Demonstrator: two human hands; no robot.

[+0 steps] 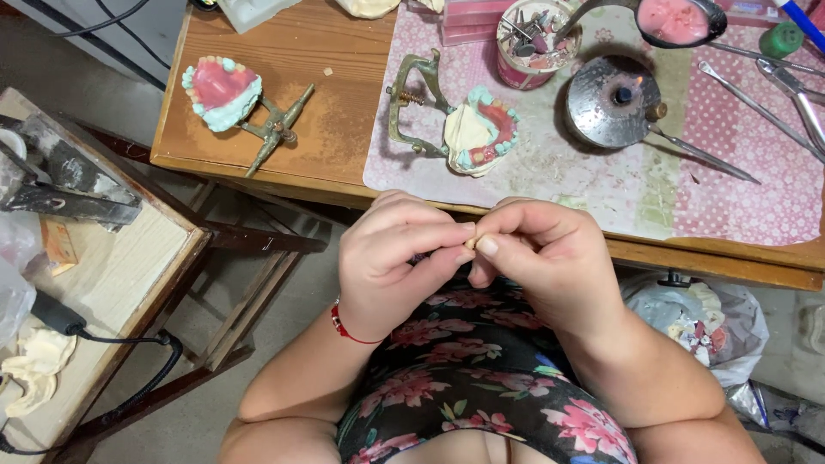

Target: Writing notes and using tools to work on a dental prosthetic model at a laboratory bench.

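Both hands are up in front of the chest, just off the near edge of the table [258,163], fingertips meeting over something tiny. Left hand [391,262] and right hand [541,266] each have thumb + forefinger pressed together on a small pale piece [471,243], prob a single denture tooth but it's too small to say for sure. So both grips are pinching it from opp sides, rest of the fingers curled in. Red thread bracelet [344,326] on the left wrist.

Taking the table as the landmark: on its pink patterned mat [739,198] sits a denture model on a brass articulator [460,129], straight across from the hands. Further back on the mat is a pot of burs [534,43], a round metal burner [614,101] w/ long metal instruments [756,107] to its right, and a spoon of pink wax [675,19] at the back edge. On the bare wood at the table's left end there's a second set of teeth on pink wax w/ its articulator [232,99].

What could go wrong imo: the piece is held over the lap, not over the table, w/ only fingertip contact. One slip of a thumb and it drops into the floral dress [481,378] or onto the floor beside the plastic bag [705,318] under the table's right end, good luck finding it there. Pressing too hard could also flick it out sideways
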